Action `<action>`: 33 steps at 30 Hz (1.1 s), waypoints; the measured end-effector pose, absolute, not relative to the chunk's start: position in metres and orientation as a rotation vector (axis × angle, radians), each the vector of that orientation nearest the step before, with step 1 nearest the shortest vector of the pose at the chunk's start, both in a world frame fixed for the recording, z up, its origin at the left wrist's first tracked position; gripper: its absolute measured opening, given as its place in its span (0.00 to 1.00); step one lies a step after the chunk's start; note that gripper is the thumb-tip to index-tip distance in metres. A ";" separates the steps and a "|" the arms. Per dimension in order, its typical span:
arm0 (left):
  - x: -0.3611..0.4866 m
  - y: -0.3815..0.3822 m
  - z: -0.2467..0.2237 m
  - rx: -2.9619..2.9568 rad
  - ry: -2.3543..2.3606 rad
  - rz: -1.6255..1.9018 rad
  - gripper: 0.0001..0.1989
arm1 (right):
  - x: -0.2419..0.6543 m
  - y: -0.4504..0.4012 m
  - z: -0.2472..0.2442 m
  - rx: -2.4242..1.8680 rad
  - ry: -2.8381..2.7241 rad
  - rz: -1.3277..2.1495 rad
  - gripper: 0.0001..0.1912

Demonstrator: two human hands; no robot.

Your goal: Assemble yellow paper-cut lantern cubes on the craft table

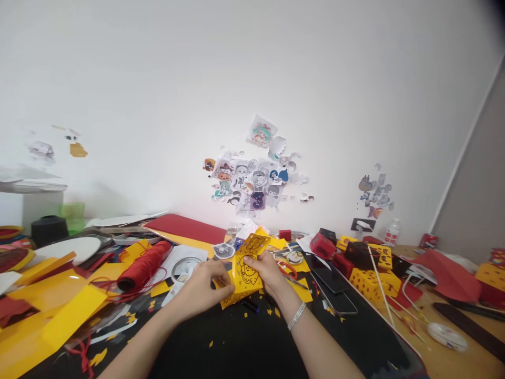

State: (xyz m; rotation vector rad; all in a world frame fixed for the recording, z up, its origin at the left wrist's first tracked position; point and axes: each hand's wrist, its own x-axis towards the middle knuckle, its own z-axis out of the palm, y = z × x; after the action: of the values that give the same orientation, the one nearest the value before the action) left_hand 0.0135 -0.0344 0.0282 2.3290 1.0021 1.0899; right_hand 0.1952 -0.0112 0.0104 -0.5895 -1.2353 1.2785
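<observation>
Between my two hands is a folded yellow paper box [248, 271] with black line drawings and small cut-outs, held just above the black mat [221, 342]. My left hand [211, 284] pinches its lower left edge, fingers curled. My right hand [272, 271] grips the right side, with the thumb lying on the drawn panel. The box's far side and the fingertips behind it are hidden. Small yellow paper scraps [270, 311] lie on the mat below, and a dark pen [250, 305] lies just under the box.
At left, a red thread spool [145, 266] lies near yellow sheets [51, 310]. A tape roll [185, 269] sits beyond my left hand. To the right are phones [329, 273], yellow and red paper boxes [373, 281], a white mouse [447, 337] and a bottle [392, 232].
</observation>
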 end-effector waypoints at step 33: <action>-0.006 0.002 0.012 2.064 0.874 1.023 0.11 | 0.201 -0.007 0.007 -0.546 -1.187 1.279 0.19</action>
State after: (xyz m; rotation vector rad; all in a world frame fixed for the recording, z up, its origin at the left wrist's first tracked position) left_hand -0.0061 0.0021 0.0118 2.0644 0.8738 1.0233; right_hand 0.2013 -0.0068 0.0068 -0.5455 -1.1867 1.2790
